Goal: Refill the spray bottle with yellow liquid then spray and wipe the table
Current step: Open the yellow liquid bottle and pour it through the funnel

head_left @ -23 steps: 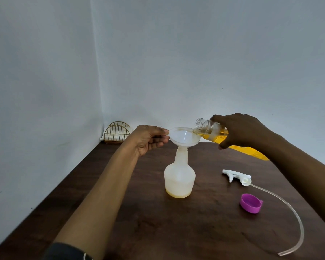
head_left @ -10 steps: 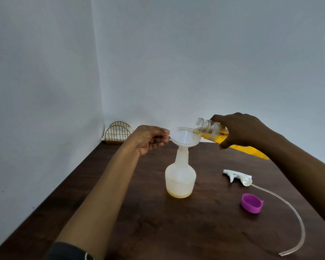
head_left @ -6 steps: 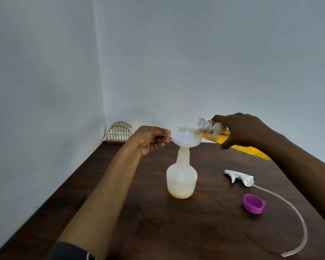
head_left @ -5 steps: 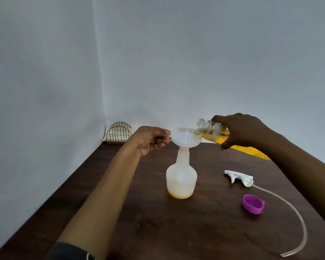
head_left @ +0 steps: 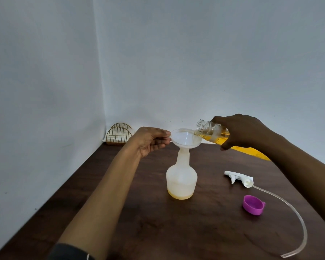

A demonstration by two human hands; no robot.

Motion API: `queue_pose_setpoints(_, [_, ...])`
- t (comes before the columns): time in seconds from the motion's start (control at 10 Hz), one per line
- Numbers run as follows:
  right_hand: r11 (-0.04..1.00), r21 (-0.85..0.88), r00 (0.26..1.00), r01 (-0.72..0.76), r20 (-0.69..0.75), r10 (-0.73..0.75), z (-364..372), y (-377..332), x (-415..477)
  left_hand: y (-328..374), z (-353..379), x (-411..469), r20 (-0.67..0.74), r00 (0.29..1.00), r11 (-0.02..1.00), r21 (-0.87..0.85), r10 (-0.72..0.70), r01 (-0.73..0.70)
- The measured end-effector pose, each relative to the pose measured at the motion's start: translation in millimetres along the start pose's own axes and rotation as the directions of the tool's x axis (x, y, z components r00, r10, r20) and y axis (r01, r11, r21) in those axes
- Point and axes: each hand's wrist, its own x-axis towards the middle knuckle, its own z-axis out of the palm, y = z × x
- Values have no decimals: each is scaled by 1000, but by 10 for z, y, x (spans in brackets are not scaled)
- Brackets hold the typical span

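Both grips unchanged: left grip (head_left: 150, 139) pinches funnel (head_left: 184, 138) rim, right grip (head_left: 240, 130) clasps tilted refill bottle (head_left: 212, 133); spray bottle (head_left: 181, 179) barely filled, pouring continues.

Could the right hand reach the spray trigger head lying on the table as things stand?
Probably not yet: the path to the spray trigger head looks open, but the right hand grips the tilted bottle of yellow liquid over the funnel.

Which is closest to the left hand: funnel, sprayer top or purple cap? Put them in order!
1. The funnel, held by the left hand.
2. The trigger sprayer, lying to the right.
3. The purple cap, farther right, nearer the camera.
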Motion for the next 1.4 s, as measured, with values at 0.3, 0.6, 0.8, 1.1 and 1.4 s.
queue_pose_setpoints(0.3, [1000,-4,1000,2,2,-2,0,2,8,1,2,-1,2,1000,1000,-5,2,-2])
queue_pose_setpoints(0.6, [1000,-21,1000,13,-9,-13,1,16,22,0,3,5,-2,1000,1000,3,-1,1])
queue_pose_setpoints(0.8, [999,-30,1000,13,-8,-13,-6,8,19,-1,0,7,0,1000,1000,5,0,0])
queue_pose_setpoints(1.1, [999,-42,1000,14,-8,-14,-17,0,15,3,3,-4,-2,1000,1000,0,3,-3])
queue_pose_setpoints(1.4, [999,-43,1000,12,-3,-13,-21,-3,24,5,5,-15,1,1000,1000,7,3,-3])
